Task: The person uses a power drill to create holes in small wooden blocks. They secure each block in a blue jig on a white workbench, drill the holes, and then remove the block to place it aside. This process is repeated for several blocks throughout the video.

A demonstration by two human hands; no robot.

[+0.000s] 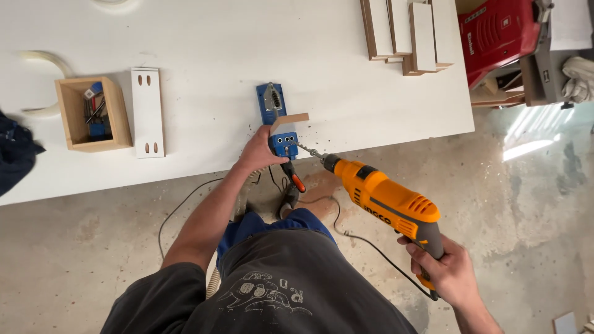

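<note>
- Over on the left of the white tabletop, a small open wooden box is standing with bits and small tools inside; just beside it a narrow white board is lying flat, showing pairs of slanted slots at both ends. Neither is touched.
- Moving toward the middle, your left hand is pressing down on the blue drilling jig at the tabletop's near edge, fingers wrapped over its lower block. A thin strip of wood is sitting in the jig, poking out to the right, with chips scattered around it.
- The jig looks rigid and light, so it is likely to shift under the push of the bit; holding it low and flat, as you are doing, seems the sound place. An orange-handled clamp is hanging below the edge, just under that hand.
- The strip looks stiff but slim, so it would probably split or skid if left loose.
- To the right, your right hand is clenched around the grip of the orange corded drill, its bit slanting into the jig's guide hole.
- The drill looks heavy toward the nose and hard-shelled; the rear grip is the natural hold, though one hand alone is carrying its weight.
- At the far right, stacked white-faced boards and a red machine are sitting well apart from the work.
</note>
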